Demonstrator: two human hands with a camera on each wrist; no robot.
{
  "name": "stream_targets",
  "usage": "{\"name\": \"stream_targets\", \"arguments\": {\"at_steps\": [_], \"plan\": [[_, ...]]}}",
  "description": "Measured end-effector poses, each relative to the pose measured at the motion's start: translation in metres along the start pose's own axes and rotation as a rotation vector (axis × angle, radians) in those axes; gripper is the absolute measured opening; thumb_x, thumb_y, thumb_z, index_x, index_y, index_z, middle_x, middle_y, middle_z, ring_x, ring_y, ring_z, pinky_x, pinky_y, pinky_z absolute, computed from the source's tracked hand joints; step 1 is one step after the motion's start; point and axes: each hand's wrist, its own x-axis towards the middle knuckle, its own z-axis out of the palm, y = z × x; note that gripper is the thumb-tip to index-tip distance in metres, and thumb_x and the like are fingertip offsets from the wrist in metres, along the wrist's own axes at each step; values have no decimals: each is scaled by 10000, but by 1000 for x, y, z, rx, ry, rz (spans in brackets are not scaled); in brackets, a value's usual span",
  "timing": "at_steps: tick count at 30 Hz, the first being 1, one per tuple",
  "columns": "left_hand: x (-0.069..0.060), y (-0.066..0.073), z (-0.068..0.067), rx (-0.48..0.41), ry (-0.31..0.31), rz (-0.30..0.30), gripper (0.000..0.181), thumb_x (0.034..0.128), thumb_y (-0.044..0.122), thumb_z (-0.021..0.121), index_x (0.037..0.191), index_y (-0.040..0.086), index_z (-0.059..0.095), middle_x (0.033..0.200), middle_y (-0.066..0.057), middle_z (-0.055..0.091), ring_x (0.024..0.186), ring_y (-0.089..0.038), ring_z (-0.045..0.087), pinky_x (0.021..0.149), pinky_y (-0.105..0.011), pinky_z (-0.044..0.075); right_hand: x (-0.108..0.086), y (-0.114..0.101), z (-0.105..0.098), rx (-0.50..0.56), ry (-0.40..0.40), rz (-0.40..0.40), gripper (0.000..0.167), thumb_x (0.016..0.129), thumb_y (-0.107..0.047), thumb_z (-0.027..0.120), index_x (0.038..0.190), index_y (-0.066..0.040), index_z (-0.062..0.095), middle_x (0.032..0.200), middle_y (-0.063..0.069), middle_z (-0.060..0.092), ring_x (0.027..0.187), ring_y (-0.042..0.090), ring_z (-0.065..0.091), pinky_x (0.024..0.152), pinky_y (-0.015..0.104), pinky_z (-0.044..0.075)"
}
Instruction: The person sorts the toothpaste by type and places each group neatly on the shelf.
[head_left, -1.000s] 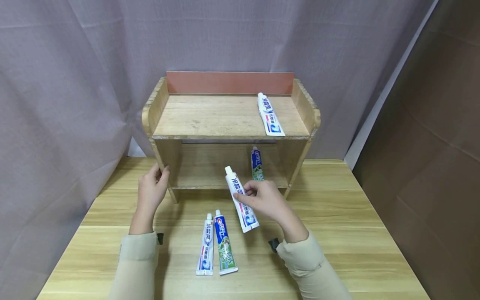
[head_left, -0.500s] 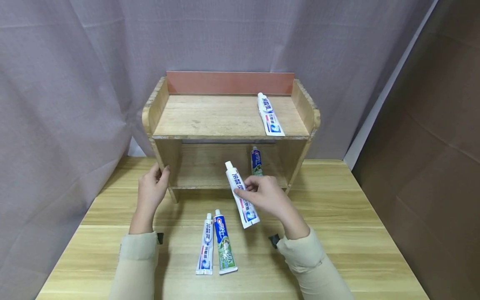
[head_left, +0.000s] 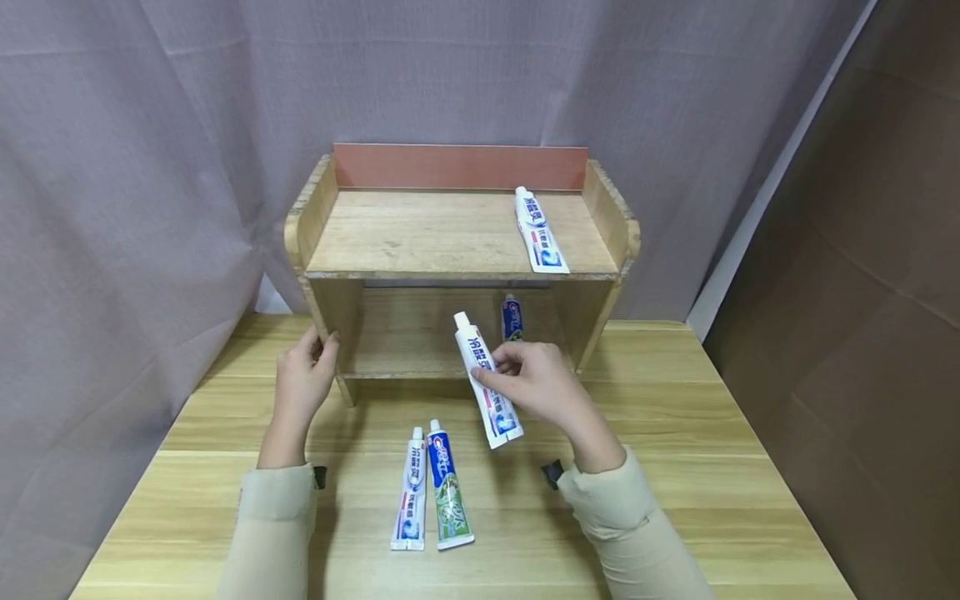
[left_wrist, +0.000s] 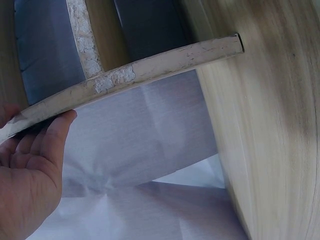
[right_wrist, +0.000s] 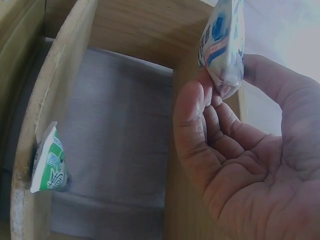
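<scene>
While your right hand (head_left: pixel 540 379) pinches the white toothpaste tube (head_left: pixel 495 408) at mid-length, thumb on one side and fingers on the other, the gap between them is only as wide as the tube is thick. That tube is in the air, its cap end pointing beyond your fingertips toward the shelf, its crimped end slanting back below them. Your left hand (head_left: pixel 303 379) grips the front edge of the left side panel (head_left: pixel 315 304), fingers bent along the outer face and thumb on the inner.

Ahead and to the left of your right fingers, the lower bay (head_left: pixel 405 333) gives wide room between its two sides; its front edge passes behind the held tube, and you cannot tell whether the cap has crossed it. Just beyond those fingers lies a blue-and-green tube (head_left: pixel 512 321); the right wrist view shows its green crimped end at the edge of a board. Higher and farther off, another white tube (head_left: pixel 540 233) lies on the top board (head_left: pixel 420 233), its crimped end near the front edge. Nearer you than your right fingers, a third white tube (head_left: pixel 409 500) and a second blue-and-green tube (head_left: pixel 450 492) lie side by side on the table (head_left: pixel 712 467).
</scene>
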Motion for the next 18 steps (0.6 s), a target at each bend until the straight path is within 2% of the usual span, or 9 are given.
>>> {"name": "stream_targets", "arguments": {"at_steps": [7,18], "plan": [[0,0,0,6,5,11,224,1015,251,580,911,73,667,914,-128,769,849,-244,737,696,-450,605,2,-4,-5,22,-8,-1,302,874,-356,784,942,-66,731,781,-9,697,657,137,638,583,294,573],[0,-1,-1,-13,-11,14,244,1022,252,572,1004,40,692,985,-175,755,943,-325,737,775,-491,621,11,-21,-17,15,21,-56,288,880,-348,779,938,-69,732,792,-7,705,686,137,644,610,297,575]]}}
